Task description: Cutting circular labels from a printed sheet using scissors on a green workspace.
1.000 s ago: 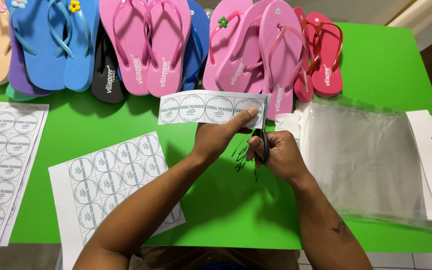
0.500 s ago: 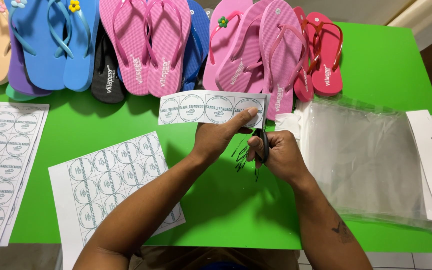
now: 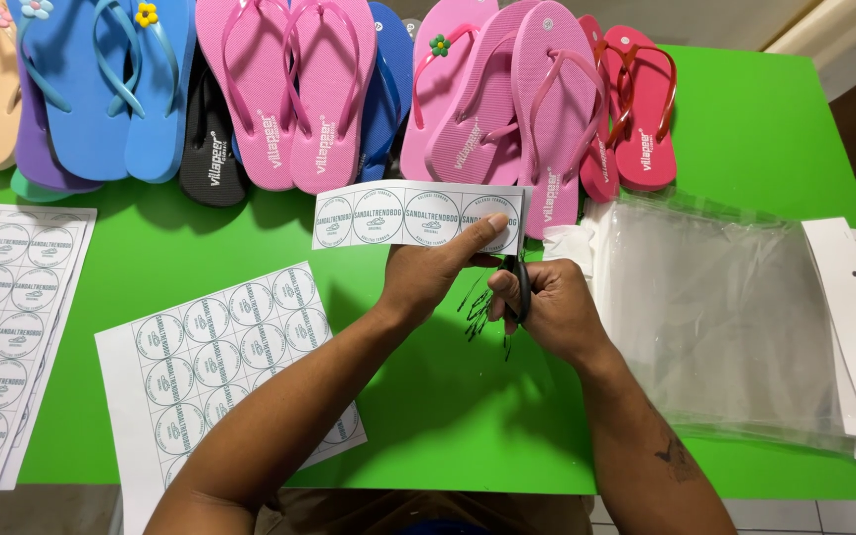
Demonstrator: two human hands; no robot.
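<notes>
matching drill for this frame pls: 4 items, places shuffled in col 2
1. label strip
2. scissors
3. clear bags
4. cut label sheet

A. in the right hand
B. flat on the table's right side
C. flat on the table, under the left forearm
D. pinched in the left hand

Pairs: 1-D, 2-A, 3-B, 4-C

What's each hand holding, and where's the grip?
Left hand pinches the white paper strip of round labels near its right end; right hand grips black-handled scissors by the handles.
</notes>
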